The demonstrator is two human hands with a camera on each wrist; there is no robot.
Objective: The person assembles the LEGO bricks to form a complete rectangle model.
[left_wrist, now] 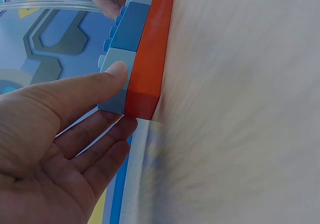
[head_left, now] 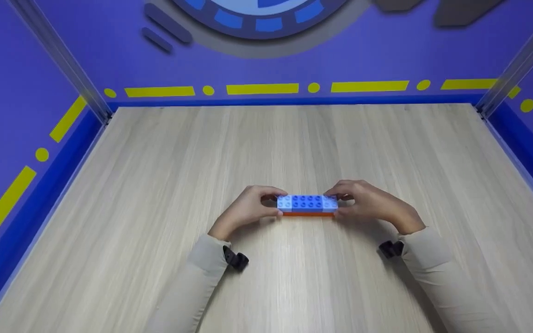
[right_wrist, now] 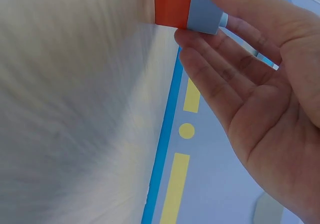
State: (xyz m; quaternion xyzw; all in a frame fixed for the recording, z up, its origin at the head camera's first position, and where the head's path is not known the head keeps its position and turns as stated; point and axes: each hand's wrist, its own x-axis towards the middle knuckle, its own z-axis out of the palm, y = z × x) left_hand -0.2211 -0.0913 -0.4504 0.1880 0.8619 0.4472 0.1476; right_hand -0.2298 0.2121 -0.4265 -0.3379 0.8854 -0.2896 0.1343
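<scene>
A long orange-red toy brick [head_left: 308, 214] lies on the table in the middle of the head view. On top of it sit a blue brick [head_left: 307, 203] in the centre and a light blue brick at each end, studs up. My left hand [head_left: 248, 206] pinches the left light blue brick [left_wrist: 115, 91] between thumb and fingers. At the opposite end, my right hand [head_left: 370, 203] grips the other light blue brick [right_wrist: 204, 13], its thumb on the near side. The fingers partly cover both end bricks.
The wood-grain table [head_left: 294, 148] spreads around the bricks. Purple-blue panels with yellow dashes [head_left: 262, 89] rise along its back and sides. Each sleeve cuff carries a small black device [head_left: 236, 259].
</scene>
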